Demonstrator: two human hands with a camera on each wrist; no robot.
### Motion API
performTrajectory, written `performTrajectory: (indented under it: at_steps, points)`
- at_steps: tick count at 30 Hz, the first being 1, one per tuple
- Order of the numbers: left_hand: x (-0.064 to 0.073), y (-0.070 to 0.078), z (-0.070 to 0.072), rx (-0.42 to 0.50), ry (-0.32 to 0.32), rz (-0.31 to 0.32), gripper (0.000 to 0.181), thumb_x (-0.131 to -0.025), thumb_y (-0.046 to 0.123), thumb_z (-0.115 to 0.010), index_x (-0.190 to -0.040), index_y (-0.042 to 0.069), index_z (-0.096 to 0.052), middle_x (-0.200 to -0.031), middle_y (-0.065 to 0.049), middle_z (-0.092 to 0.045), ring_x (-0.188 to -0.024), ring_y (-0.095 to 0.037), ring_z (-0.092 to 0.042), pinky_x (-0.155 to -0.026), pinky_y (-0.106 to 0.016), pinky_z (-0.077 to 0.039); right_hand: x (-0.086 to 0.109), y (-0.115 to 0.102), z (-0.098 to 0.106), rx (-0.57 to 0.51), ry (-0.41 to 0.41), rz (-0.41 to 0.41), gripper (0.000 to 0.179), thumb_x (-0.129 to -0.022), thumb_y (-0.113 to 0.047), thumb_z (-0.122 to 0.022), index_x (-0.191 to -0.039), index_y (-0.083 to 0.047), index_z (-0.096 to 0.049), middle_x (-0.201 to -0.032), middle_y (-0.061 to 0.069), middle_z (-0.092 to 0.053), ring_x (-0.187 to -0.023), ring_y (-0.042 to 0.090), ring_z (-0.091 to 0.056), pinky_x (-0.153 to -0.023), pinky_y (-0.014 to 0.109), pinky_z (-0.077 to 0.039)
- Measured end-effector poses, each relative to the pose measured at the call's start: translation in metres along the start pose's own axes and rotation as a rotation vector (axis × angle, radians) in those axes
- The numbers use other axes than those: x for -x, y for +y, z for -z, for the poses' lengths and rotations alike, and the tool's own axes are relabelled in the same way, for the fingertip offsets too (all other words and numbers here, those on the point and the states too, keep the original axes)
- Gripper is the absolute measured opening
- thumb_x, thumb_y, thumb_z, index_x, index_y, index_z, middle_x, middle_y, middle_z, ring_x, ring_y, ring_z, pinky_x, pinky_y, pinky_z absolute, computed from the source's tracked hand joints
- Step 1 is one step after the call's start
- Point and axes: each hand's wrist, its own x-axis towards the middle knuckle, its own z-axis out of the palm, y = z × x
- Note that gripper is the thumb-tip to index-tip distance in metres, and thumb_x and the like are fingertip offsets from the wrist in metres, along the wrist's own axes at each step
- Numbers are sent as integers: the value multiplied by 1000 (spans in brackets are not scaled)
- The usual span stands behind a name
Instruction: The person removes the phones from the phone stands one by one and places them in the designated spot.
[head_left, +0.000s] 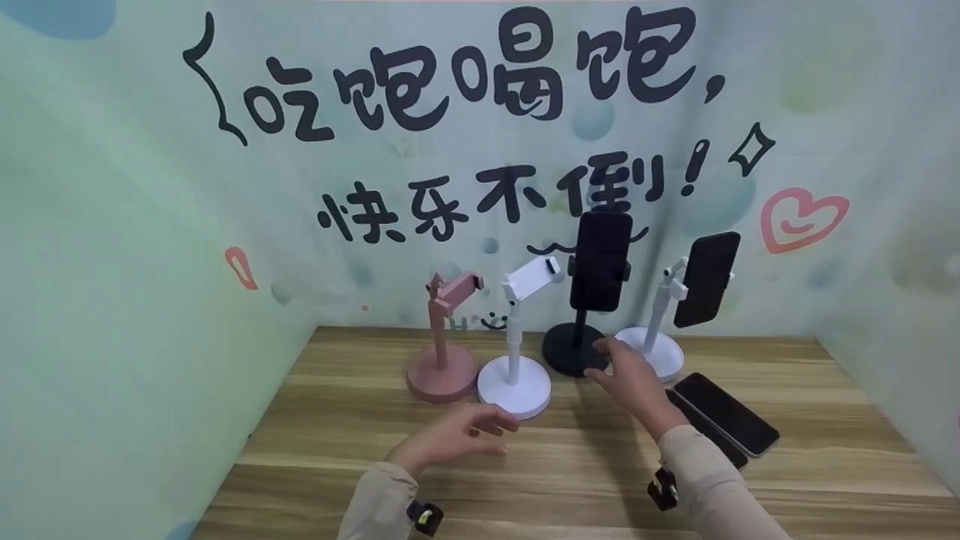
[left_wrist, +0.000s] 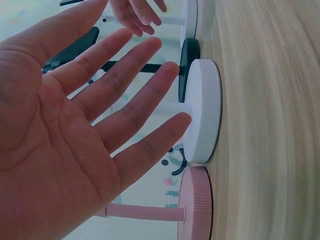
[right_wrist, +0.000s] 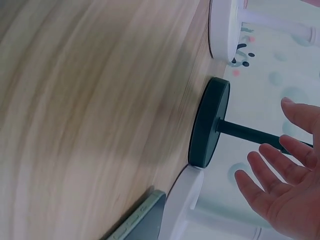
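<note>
My left hand [head_left: 454, 436] hovers in front of the white phone stand [head_left: 514, 386] on the left, its fingers spread and holding nothing. In the left wrist view the palm [left_wrist: 60, 145] faces the camera, fingers apart. A black phone stand [head_left: 574, 351] bears a phone [head_left: 601, 261] standing upright in its clamp. Close in front of that stand's base, my right hand [head_left: 636, 384] is loosely spread and grips nothing. The right wrist view shows its fingers [right_wrist: 285, 170] near the black pole [right_wrist: 250, 134]; contact cannot be told. A pink phone stand [head_left: 441, 371] stands at the left with its clamp bare.
A second white stand [head_left: 656, 352] at the right holds a tilted dark phone [head_left: 707, 279]. Two more phones lie on the wooden table [head_left: 322, 450]: one phone [head_left: 727, 414], and another phone [head_left: 724, 442] partly under my right forearm. A printed curtain [head_left: 450, 187] hangs close behind the stands.
</note>
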Motion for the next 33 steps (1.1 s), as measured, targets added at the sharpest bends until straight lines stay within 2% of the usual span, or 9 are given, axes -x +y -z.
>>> performTrajectory:
  at_steps: [4, 9, 19, 28, 33]
  points:
    - [1, -2, -2, 9, -3, -15, 36, -93, 19, -71, -126, 9, -63, -130, -8, -67, -126, -35, -59, -108, -62, -41, -3, -3, -6, -34, -5, -21, 46, -91, -14, -71, -130, 5, -54, -128, 26, -61, -113, 40, -60, -98, 52, -49]
    - [2, 1, -3, 4, -3, 15, 35, -93, 22, -71, -126, 12, -64, -129, -3, -68, -127, -29, -60, -109, -57, -42, -5, -5, -12, -51, 11, -29, 48, -90, -14, -72, -130, 5, -54, -129, 27, -60, -114, 39, -60, -99, 52, -49]
    - [3, -2, -6, 9, -8, 39, 36, -94, 19, -69, -129, 16, -63, -131, -3, -67, -126, -28, -60, -109, -52, -44, -14, 1, -20, -118, 31, -68, 53, -92, -14, -70, -135, 7, -49, -138, 30, -52, -128, 43, -52, -109, 53, -43]
    - [4, -7, -8, 37, -2, 20, 36, -94, 18, -69, -130, 15, -63, -132, -4, -67, -127, -31, -59, -111, -55, -42, -20, 5, -24, -171, 34, -97, 51, -95, -11, -65, -140, 4, -46, -143, 28, -47, -131, 42, -51, -110, 53, -43]
    - [4, -8, -10, 35, 3, -8, 36, -94, 20, -69, -128, 13, -63, -130, -6, -67, -127, -31, -59, -111, -56, -41, -25, 8, -23, -207, 35, -104, 59, -95, -11, -64, -146, 5, -38, -144, 29, -47, -130, 44, -51, -110, 54, -43]
